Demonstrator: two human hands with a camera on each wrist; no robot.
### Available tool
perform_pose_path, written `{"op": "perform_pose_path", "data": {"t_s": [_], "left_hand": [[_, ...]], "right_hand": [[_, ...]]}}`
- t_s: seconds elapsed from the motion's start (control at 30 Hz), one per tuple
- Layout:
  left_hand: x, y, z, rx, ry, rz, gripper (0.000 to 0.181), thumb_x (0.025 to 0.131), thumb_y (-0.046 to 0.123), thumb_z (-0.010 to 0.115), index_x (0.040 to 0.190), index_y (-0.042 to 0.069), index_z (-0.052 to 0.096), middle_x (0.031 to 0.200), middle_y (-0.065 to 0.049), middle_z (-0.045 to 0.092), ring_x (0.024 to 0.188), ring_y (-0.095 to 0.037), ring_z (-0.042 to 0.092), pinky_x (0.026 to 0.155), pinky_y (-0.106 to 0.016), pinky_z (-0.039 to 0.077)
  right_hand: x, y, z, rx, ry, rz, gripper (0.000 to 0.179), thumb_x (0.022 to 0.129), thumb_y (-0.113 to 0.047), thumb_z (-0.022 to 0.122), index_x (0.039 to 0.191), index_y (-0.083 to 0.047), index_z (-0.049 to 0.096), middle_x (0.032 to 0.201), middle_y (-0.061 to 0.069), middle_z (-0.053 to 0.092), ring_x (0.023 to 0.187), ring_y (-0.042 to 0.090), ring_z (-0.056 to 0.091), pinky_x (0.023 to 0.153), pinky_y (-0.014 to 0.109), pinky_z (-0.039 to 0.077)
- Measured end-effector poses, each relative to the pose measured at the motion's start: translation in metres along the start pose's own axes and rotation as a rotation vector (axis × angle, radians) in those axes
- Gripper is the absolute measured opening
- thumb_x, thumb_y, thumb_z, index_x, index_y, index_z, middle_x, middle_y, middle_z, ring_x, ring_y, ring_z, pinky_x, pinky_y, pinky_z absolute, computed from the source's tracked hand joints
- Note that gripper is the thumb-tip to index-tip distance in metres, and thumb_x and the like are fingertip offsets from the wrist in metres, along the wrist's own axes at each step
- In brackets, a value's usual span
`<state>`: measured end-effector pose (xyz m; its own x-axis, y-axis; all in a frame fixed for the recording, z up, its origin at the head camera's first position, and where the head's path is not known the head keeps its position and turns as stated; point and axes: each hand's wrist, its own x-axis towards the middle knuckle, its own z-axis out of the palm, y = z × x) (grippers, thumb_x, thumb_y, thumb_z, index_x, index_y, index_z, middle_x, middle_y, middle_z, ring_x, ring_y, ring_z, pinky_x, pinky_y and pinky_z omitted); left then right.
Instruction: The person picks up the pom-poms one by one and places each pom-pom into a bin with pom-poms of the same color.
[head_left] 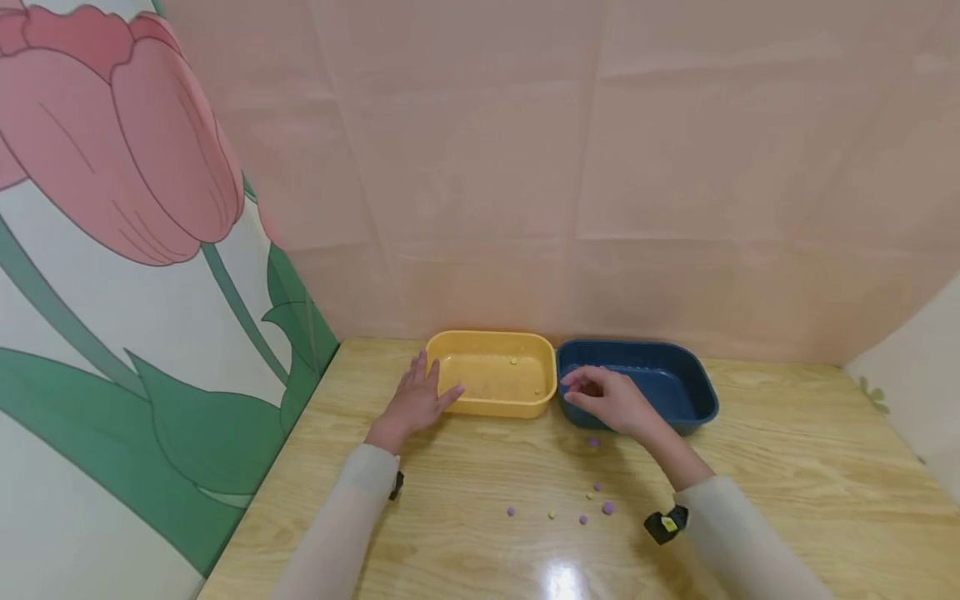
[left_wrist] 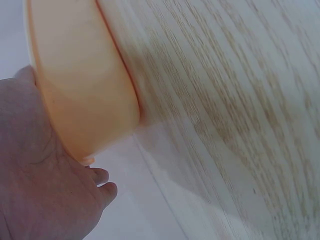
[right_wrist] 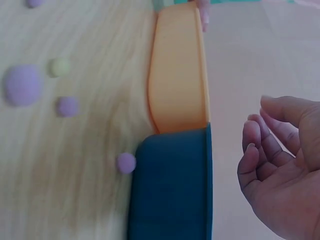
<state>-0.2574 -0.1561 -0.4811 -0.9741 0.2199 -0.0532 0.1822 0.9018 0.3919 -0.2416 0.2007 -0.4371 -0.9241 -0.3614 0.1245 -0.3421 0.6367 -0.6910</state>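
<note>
My left hand (head_left: 417, 398) rests at the left end of the yellow bin (head_left: 491, 409), fingers spread, with its thumb over the near rim. Two small yellow balls lie in that bin, one of them a pale ball (head_left: 513, 361) near the back. Over the left part of the dark blue bin (head_left: 675, 387), my right hand (head_left: 613, 406) hovers with loosely curled fingers. Its thumb and forefinger stand apart, and I see nothing between them. A purple ball (right_wrist: 126, 163) lies on the table by the blue bin's near wall.
Several purple balls, the largest a purple ball (head_left: 608, 507), and two yellow ones, including a yellow ball (head_left: 552, 514), are scattered on the wooden table (head_left: 450, 533) in front. The bins stand side by side against a pink backdrop (head_left: 480, 208). A flower-printed wall (head_left: 112, 333) rises at left.
</note>
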Motion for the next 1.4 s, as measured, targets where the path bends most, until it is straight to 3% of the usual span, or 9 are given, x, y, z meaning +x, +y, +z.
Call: {"op": "perform_pose_path", "data": {"t_s": [0.4, 0.63, 0.8, 1.03, 1.23, 1.4], "left_hand": [[0.0, 0.0, -0.001, 0.004, 0.002, 0.014, 0.089, 0.104, 0.065, 0.032, 0.16, -0.002, 0.013, 0.167, -0.024, -0.009, 0.155, -0.04, -0.005, 0.125, -0.053, 0.006], [-0.001, 0.002, -0.002, 0.003, -0.007, -0.004, 0.09, 0.103, 0.066, 0.031, 0.161, 0.0, 0.011, 0.167, -0.022, -0.011, 0.155, -0.037, -0.008, 0.125, -0.051, 0.004], [0.0, 0.002, -0.002, 0.016, -0.007, -0.009, 0.091, 0.103, 0.068, 0.029, 0.161, 0.001, 0.011, 0.168, -0.023, -0.009, 0.155, -0.036, -0.009, 0.125, -0.05, 0.005], [0.001, 0.002, -0.002, 0.006, -0.016, -0.011, 0.09, 0.103, 0.066, 0.031, 0.161, 0.0, 0.011, 0.167, -0.021, -0.014, 0.155, -0.038, -0.008, 0.125, -0.051, 0.004], [0.0, 0.003, -0.002, 0.006, -0.022, -0.015, 0.089, 0.103, 0.066, 0.031, 0.161, 0.001, 0.01, 0.167, -0.02, -0.014, 0.155, -0.036, -0.01, 0.125, -0.05, 0.003], [0.0, 0.003, -0.003, 0.001, -0.02, -0.017, 0.09, 0.103, 0.066, 0.032, 0.161, 0.001, 0.012, 0.167, -0.021, -0.013, 0.155, -0.037, -0.009, 0.125, -0.051, 0.004]], "right_hand": [[-0.04, 0.011, 0.002, 0.081, -0.059, -0.004, 0.022, 0.095, -0.02, 0.073, 0.113, -0.009, 0.071, 0.093, -0.002, 0.069, 0.082, 0.013, 0.062, 0.069, 0.024, 0.051], [-0.058, 0.025, 0.004, 0.126, -0.122, -0.089, 0.017, 0.095, -0.014, 0.072, 0.112, -0.01, 0.071, 0.094, -0.002, 0.068, 0.084, 0.008, 0.059, 0.07, 0.023, 0.051], [-0.065, 0.036, 0.007, 0.156, -0.195, -0.154, 0.024, 0.095, -0.017, 0.072, 0.117, -0.006, 0.069, 0.096, -0.001, 0.068, 0.084, 0.008, 0.06, 0.07, 0.025, 0.051], [-0.07, 0.049, 0.016, 0.239, -0.27, -0.251, 0.027, 0.093, -0.009, 0.073, 0.118, 0.0, 0.067, 0.096, 0.003, 0.07, 0.085, 0.007, 0.062, 0.071, 0.025, 0.052], [-0.073, 0.057, 0.022, 0.263, -0.308, -0.242, 0.029, 0.09, -0.01, 0.076, 0.116, 0.0, 0.069, 0.098, 0.012, 0.071, 0.084, 0.007, 0.062, 0.07, 0.025, 0.053], [-0.075, 0.062, 0.024, 0.239, -0.327, -0.257, 0.028, 0.09, -0.014, 0.077, 0.116, -0.004, 0.071, 0.106, 0.013, 0.071, 0.091, 0.011, 0.064, 0.077, 0.024, 0.053]]}}
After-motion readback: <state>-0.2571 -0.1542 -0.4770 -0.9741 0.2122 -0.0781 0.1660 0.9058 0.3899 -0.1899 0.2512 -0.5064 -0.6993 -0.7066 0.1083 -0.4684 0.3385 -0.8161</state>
